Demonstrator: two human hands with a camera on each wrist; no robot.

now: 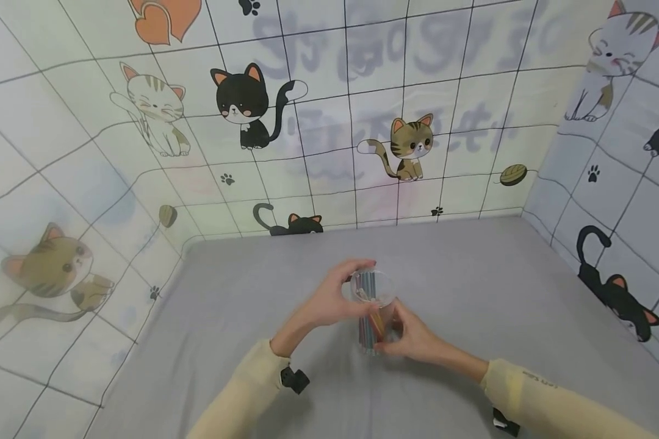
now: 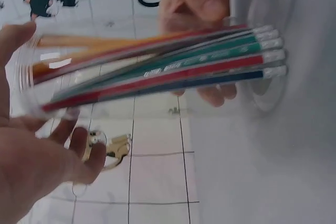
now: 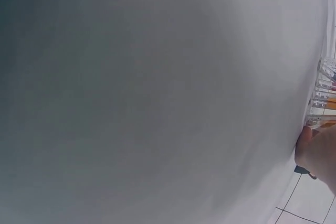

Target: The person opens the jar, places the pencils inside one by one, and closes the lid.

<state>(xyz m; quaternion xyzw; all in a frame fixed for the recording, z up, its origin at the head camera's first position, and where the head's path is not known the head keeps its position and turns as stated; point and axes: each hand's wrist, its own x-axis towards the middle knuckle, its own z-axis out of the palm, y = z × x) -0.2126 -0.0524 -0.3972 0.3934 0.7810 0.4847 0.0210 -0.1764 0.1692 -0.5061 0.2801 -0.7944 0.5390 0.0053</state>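
Observation:
A clear cylindrical container (image 1: 383, 284) stands upright on the grey surface, with several pencils (image 1: 367, 334) inside. Red, green, dark blue and orange pencils (image 2: 173, 72) show through its wall in the left wrist view, their silvery ends down at the base. My left hand (image 1: 335, 300) holds the container near its top rim, thumb on the near side and fingers on the far side. Lower down, my right hand (image 1: 414, 336) grips the container around its right side. Only part of the right hand (image 3: 319, 153) shows at the edge of the right wrist view, beside the base.
Grey cloth (image 1: 241, 292) covers the flat surface under the container. A white backdrop (image 1: 329, 152) with grid lines and cartoon cats rises behind it and on both sides. Both forearms wear pale yellow sleeves (image 1: 247, 384) with black wrist devices (image 1: 295, 379).

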